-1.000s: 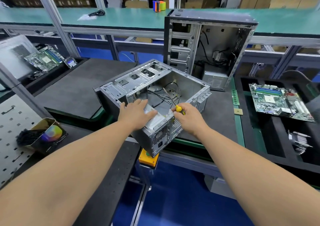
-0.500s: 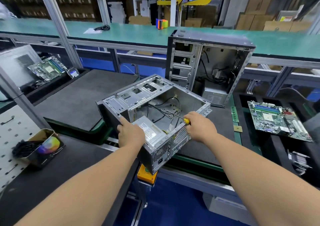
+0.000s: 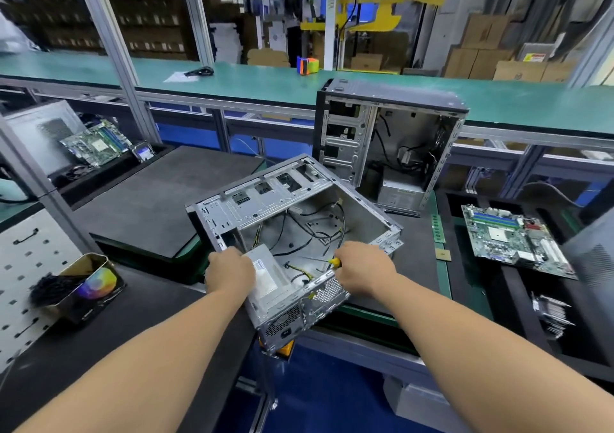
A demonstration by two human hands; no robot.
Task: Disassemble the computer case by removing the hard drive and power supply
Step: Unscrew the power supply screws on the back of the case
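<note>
An open grey computer case [image 3: 265, 200] lies on its side on the dark mat, its near corner hanging over the bench edge. The silver power supply [image 3: 272, 283] sits in that near corner, with loose black and yellow cables [image 3: 315, 233] behind it. My left hand [image 3: 229, 273] rests on the power supply's left edge. My right hand [image 3: 362, 271] holds a yellow-handled screwdriver [image 3: 334, 262] at the case's rear wall, its shaft pointing into the case. No hard drive is visible in it.
A second open case [image 3: 392, 143] stands upright behind. Motherboards lie at the right [image 3: 515, 240] and far left [image 3: 96, 143]. A box with a coloured disc [image 3: 89, 283] sits at the left. A raised dark mat [image 3: 159, 200] lies left of the case.
My left hand slid from the top of the power supply to its left edge. The view tilted up and the case looks turned a little. My right hand kept the screwdriver.
</note>
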